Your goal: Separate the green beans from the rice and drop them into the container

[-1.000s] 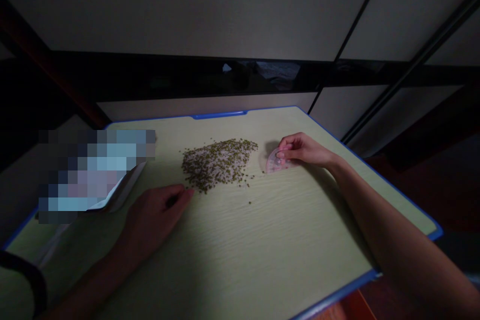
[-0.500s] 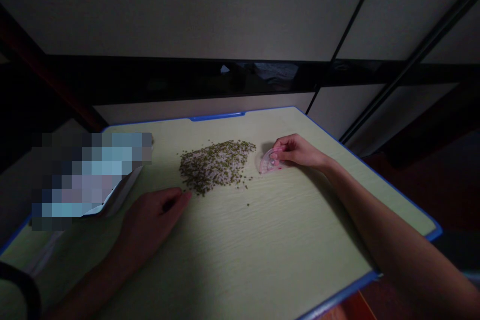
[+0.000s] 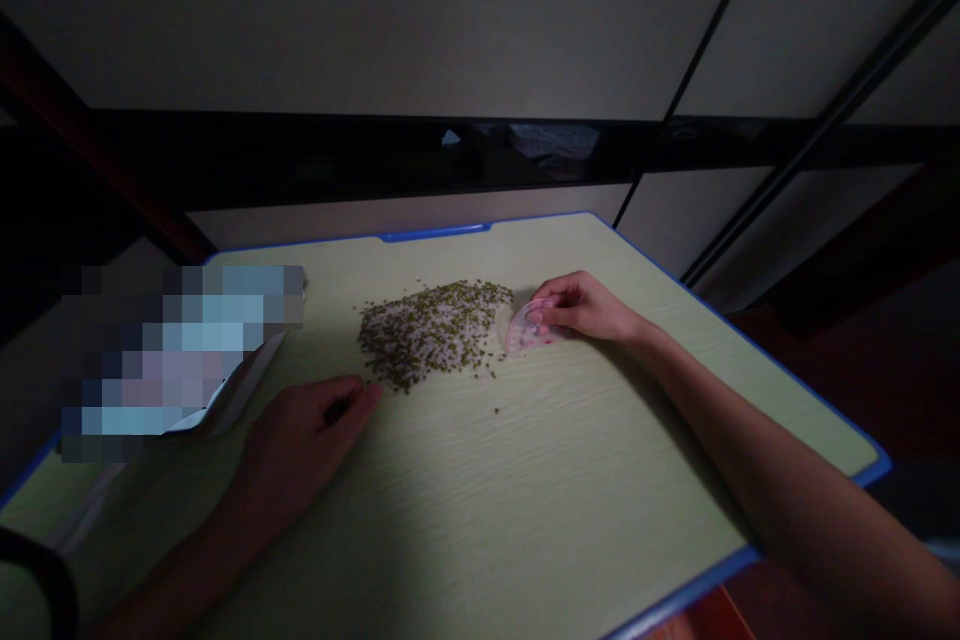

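Pink protractor (image 3: 519,330), clear and half-round, is on the right half of the table (image 3: 525,490), just beside the right end of a heap of green beans mixed with paler grains (image 3: 431,330). The right hand (image 3: 581,305) grasps it between thumb and bent fingers at the part away from the heap, a hold that presumably leaves the curved rim uncovered and facing the beans. Whether the protractor lies flat or leans cannot be told.

The left hand (image 3: 307,435) is at the heap's near left side, fingers curled inward, thumb tip and forefinger tip close together beside the outermost beans. Whether anything is pinched between them cannot be told; the low pose probably lets the hand rest on the tabletop.

The heap spreads closer to the far edge than to the near one, a spot likely chosen because both hands reach it easily. Loose beans scatter on its near side, and one stray bean (image 3: 496,410) lies apart toward the near edge. Along the left edge lies a bluish item (image 3: 180,350), too blurred to identify, perhaps put there to keep it off the beans. A blue handle (image 3: 435,233) is set into the far edge.
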The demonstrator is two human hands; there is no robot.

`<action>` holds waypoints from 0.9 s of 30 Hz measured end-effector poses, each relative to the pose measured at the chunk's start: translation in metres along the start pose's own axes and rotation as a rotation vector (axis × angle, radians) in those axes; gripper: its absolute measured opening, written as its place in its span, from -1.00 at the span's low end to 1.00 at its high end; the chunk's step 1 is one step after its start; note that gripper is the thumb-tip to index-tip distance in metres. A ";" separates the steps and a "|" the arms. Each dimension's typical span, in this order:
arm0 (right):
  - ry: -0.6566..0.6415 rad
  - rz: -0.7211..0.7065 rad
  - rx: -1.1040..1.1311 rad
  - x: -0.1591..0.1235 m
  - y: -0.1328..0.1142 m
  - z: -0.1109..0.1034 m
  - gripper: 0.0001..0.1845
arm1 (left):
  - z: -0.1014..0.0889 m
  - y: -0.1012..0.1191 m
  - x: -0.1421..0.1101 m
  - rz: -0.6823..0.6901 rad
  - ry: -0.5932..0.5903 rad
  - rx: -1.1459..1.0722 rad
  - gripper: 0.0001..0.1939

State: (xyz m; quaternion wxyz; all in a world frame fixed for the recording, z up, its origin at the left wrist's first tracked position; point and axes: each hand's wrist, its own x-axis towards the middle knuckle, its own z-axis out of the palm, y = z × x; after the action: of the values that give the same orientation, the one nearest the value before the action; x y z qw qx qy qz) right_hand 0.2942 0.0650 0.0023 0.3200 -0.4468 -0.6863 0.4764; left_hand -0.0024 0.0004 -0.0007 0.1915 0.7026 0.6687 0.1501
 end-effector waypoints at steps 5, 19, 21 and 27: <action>-0.003 -0.011 -0.004 0.000 -0.001 0.001 -0.66 | 0.000 0.000 -0.002 -0.011 -0.002 -0.009 -0.57; -0.034 -0.047 0.035 0.002 0.000 0.009 -0.74 | -0.001 0.000 -0.001 -0.012 0.000 -0.020 -0.57; -0.053 -0.058 0.031 0.002 0.001 0.009 -0.74 | -0.001 0.000 -0.002 -0.007 -0.007 -0.025 -0.58; -0.142 -0.052 0.040 0.002 0.000 0.010 -0.76 | -0.002 0.000 -0.002 -0.013 -0.020 -0.018 -0.59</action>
State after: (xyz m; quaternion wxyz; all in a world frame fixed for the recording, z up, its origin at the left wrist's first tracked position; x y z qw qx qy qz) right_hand 0.2848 0.0635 -0.0005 0.2918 -0.3873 -0.7090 0.5120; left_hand -0.0036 -0.0019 0.0015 0.2056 0.6980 0.6698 0.1477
